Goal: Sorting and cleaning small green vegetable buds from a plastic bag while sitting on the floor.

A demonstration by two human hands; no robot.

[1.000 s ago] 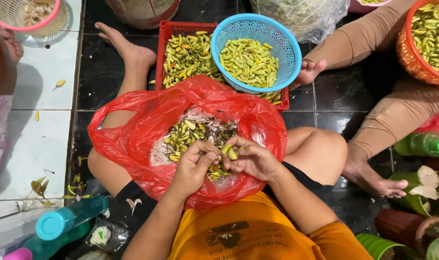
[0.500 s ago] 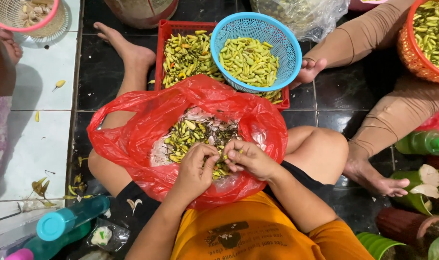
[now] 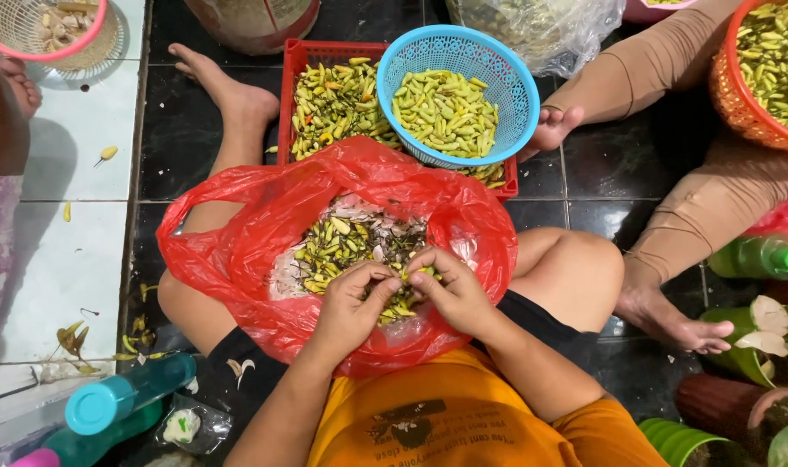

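Note:
A red plastic bag (image 3: 264, 216) lies open on my lap, holding small green and yellow chili peppers (image 3: 342, 246) mixed with dark stems. My left hand (image 3: 350, 307) and my right hand (image 3: 454, 290) meet over the bag's near side, fingertips pinched together on one small chili (image 3: 404, 278). A blue basket (image 3: 394, 65) of stemmed green chilies rests on a red crate (image 3: 303, 52) of more chilies just beyond the bag.
Another person's legs and feet (image 3: 670, 324) sit at the right beside an orange basket (image 3: 722, 95) of chilies. A bare foot (image 3: 229, 95) stretches left of the crate. Teal bottles (image 3: 117, 402) lie at lower left, a green bottle (image 3: 757, 255) at right, a pink basket (image 3: 48, 30) top left.
Both hands have drawn slightly nearer to my body within the bag, still pinching a chili between them. Everything else stays put.

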